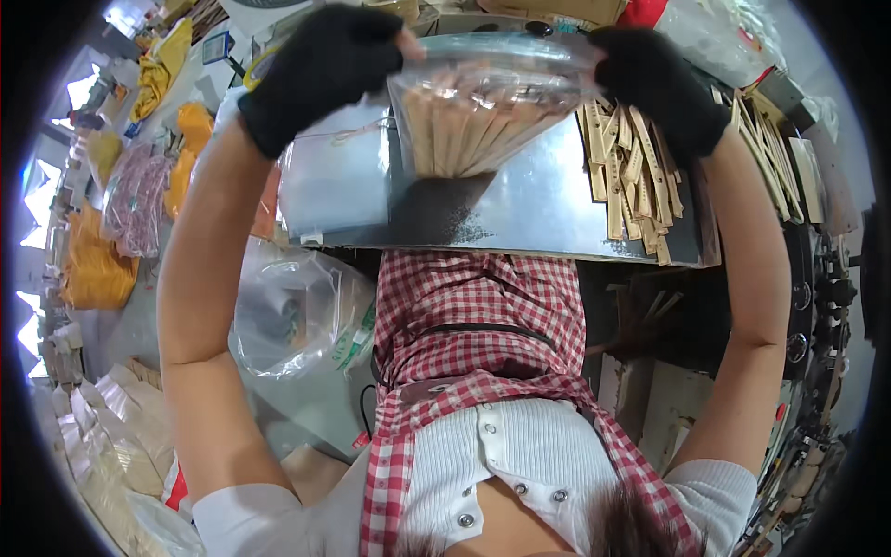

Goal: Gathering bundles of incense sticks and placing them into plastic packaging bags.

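A clear plastic bag (506, 72) is stretched between my two hands above the far side of the worktable (548, 209). Inside it, a bunch of flat wooden strips (455, 130) fans out, wide at the top and narrow at the bottom. My left hand (339, 65), in a black glove with bare fingertips, pinches the bag's upper left corner. Gripping the upper right corner is my right hand (650, 84), gloved alike. Below the right hand lies a loose pile of wooden rulers (636, 176) with dark markings. Flat clear bags (334, 186) lie at the table's left.
Under the table's left front hangs a large clear plastic bag (302, 311). Orange-yellow bags (97, 265) and a pink bundle (136, 200) stand at the left. More long strips (766, 153) lie beyond the table's right edge. Clear plastic wrapping (715, 42) sits at the back right.
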The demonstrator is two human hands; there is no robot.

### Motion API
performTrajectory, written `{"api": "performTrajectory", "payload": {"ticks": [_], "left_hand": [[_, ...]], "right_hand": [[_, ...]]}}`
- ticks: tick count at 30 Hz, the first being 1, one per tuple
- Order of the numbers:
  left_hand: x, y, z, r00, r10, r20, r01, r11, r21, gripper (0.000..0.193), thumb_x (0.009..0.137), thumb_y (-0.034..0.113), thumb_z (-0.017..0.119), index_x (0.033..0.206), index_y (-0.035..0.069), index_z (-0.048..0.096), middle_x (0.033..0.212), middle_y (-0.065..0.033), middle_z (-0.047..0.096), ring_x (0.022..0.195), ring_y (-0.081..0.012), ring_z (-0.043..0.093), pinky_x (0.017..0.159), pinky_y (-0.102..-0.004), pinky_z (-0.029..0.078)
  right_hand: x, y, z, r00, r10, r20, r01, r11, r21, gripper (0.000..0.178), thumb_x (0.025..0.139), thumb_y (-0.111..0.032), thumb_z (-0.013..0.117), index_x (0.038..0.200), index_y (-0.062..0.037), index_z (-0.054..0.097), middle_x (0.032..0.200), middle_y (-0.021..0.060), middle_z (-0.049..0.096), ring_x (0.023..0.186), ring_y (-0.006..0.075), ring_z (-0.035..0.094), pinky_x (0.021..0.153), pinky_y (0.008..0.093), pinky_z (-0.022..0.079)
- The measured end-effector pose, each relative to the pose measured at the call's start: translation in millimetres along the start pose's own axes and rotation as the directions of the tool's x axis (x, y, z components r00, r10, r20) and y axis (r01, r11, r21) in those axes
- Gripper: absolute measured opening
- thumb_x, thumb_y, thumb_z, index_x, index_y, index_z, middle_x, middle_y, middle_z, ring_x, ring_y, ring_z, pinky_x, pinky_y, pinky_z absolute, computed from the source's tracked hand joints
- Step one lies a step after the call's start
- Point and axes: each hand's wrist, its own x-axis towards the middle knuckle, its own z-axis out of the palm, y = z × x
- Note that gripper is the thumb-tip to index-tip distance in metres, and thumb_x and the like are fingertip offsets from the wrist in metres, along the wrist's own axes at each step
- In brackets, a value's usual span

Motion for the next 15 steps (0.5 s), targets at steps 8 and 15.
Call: {"api": "performTrajectory", "payload": {"ticks": [8,15], "left_hand": [[-22,40,20,0.987,-0.143,0.076,0.158,0.947,-0.28,0.017,0.086,0.017,0.064,0.096,0.004,0.068,0.064,0.0036,0.055,0.05,-0.0038,0.048,0.045,-0.0197,0.036],[-98,-9,83,0.96,0.039,-0.279,-0.092,0.98,-0.179,0.05,0.079,0.021,0.072,0.118,-0.001,0.051,0.112,-0.0138,0.054,0.105,-0.0242,0.054,0.099,-0.0383,0.039]], "right_hand": [[-7,-55,79,0.843,-0.509,-0.175,0.276,0.688,-0.671,0.041,0.071,-0.033,0.072,0.104,-0.0101,0.062,0.078,0.0083,0.062,0.074,0.0253,0.062,0.065,0.0379,0.049],[-3,-65,92,0.57,-0.816,0.095,0.657,0.383,-0.649,0.014,0.053,-0.018,0.062,0.061,-0.0109,0.052,0.054,-0.0008,0.039,0.051,0.0155,0.042,0.043,0.0298,0.029]]}}
